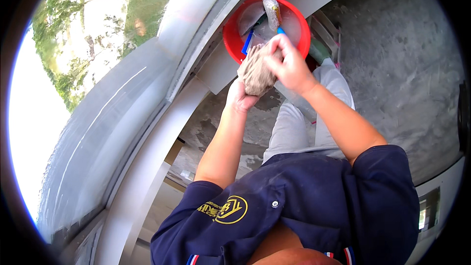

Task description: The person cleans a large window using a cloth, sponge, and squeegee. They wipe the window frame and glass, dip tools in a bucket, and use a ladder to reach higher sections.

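Observation:
A bunched, damp-looking beige-brown cloth (257,71) is held between my hands, over the near edge of a red bucket (305,32). My left hand (242,96) grips it from below, its fingers mostly hidden behind the folds. My right hand (290,67) has its fingers curled closed at the cloth's right side. In the bucket stand a white fluffy washer sleeve (272,12) and a blue-handled tool (248,42). What looks like cloudy water lies around them; the cloth hides the bucket's near part.
A large window pane (105,113) with wet streaks fills the left side, trees beyond it. The pale window sill (152,176) runs along its frame. A small step stool or ladder (327,32) stands right of the bucket. The grey concrete floor (402,64) has damp patches near my legs.

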### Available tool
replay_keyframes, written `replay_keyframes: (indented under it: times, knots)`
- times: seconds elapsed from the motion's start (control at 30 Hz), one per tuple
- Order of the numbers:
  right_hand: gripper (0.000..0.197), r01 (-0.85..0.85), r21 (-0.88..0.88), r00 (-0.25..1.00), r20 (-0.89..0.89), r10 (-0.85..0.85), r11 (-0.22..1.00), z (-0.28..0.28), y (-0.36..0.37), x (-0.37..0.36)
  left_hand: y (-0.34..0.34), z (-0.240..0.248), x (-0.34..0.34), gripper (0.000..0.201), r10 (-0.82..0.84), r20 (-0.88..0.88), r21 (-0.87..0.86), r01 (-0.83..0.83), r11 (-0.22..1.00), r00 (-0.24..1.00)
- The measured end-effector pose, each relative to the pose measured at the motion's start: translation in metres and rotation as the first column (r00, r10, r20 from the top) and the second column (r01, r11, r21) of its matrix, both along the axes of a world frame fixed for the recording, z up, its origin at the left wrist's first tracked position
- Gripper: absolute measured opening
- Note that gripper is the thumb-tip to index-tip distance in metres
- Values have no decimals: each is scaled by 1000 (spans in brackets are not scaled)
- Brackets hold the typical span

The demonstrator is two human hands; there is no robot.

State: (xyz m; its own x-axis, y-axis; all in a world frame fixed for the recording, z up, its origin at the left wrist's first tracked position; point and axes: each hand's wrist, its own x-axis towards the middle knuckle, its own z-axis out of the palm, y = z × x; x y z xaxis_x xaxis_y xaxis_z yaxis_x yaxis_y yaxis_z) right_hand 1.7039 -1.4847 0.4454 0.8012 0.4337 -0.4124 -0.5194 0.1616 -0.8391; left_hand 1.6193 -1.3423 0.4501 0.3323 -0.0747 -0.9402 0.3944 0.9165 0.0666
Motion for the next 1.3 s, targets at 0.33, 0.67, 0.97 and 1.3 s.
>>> replay_keyframes:
  times: [0.33, 0.67, 0.97, 1.3]
  knots:
    - [67, 535, 516, 635, -768, 85, 669, -89, 11, 0, -34, 24, 31, 51, 114, 160, -187, -83, 979, 981]
    - [14, -102, 101, 980, 180, 83, 990, -37, 36, 20, -15, -6, 29, 82, -8, 204, -332, 77, 940, 979]
    - [22, 579, 129, 708, -569, -418, 805, -32, 62, -2, -7, -27, 41, 45, 31, 337, 510, -210, 834, 941]
    - [34, 538, 695, 491, -718, 493, 477, -48, 70, 5, 9, 28, 66, 35, -896, -178, 969, -88, -233, 407]
